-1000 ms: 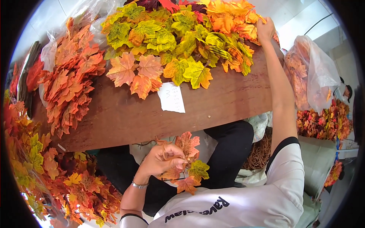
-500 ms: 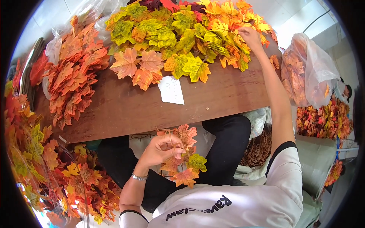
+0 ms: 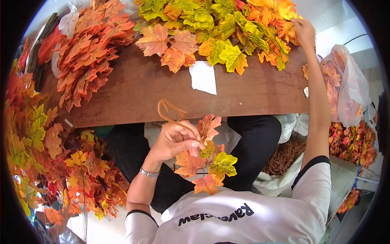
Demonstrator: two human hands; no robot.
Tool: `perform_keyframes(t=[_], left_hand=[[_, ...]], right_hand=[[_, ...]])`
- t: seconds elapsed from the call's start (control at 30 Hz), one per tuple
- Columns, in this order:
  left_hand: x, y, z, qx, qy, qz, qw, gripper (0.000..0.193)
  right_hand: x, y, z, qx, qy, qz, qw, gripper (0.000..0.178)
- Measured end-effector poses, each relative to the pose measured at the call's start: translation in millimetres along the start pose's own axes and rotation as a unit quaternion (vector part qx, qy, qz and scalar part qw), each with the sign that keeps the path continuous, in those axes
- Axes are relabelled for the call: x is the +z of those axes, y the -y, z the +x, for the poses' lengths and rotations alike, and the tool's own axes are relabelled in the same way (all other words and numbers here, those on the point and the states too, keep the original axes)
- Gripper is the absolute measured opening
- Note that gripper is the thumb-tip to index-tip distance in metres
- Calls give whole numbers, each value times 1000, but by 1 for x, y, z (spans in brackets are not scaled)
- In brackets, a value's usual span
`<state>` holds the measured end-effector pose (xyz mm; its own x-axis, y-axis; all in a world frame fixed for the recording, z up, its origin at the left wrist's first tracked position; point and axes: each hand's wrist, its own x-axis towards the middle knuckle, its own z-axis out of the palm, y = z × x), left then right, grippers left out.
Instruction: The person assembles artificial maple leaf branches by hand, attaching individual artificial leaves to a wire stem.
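Observation:
My left hand [image 3: 178, 140] is closed in a pinch on a leaf garland, above my lap. Its brown stem [image 3: 170, 112] loops up past the fingers, and artificial maple leaves in orange and yellow-green [image 3: 222, 164] hang below them. At the far right of the table my right hand [image 3: 305, 32] has its fingers closed at the edge of a yellow-orange leaf pile [image 3: 268, 14]. A leaf edge shows at those fingertips. Left of that pile lie yellow-green leaves [image 3: 231, 57], with peach-orange leaves [image 3: 154, 40] beside them.
A stack of rust-orange leaves [image 3: 87, 53] lies on the brown table [image 3: 158, 87] at left, near a white paper slip [image 3: 203, 77]. Finished-looking foliage [image 3: 81, 175] hangs on the left. At right are a plastic bag of leaves [image 3: 349, 85] and a sack of brown stems [image 3: 286, 154].
The view has shifted, so the table sits higher and further right in it. My right hand has moved right along the leaf pile. My left hand still holds the garland, its stem loop raised.

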<state>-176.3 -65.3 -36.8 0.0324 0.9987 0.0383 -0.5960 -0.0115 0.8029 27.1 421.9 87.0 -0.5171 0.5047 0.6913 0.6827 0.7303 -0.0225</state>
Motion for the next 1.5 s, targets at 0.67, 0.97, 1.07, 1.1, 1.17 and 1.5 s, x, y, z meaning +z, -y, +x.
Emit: perform_keyframes(t=[0.67, 0.97, 1.07, 1.1, 1.17, 1.5], left_hand=[[7, 5, -6, 86, -120, 11, 989, 9], [-2, 4, -10, 94, -83, -39, 991, 9], [-1, 3, -11, 105, -83, -34, 990, 10], [-1, 3, -12, 105, -83, -36, 990, 10], [-1, 4, -13, 103, -85, -25, 991, 10], [1, 2, -12, 101, -85, -33, 991, 11]], right_hand=[[-101, 342, -202, 361, 200, 813, 411, 9], [-67, 348, -239, 484, 236, 810, 234, 16], [-70, 353, -238, 479, 234, 821, 207, 16], [-70, 353, -238, 480, 234, 820, 207, 16], [-70, 353, -238, 501, 236, 810, 192, 15], [-65, 352, -248, 470, 232, 828, 200, 14]])
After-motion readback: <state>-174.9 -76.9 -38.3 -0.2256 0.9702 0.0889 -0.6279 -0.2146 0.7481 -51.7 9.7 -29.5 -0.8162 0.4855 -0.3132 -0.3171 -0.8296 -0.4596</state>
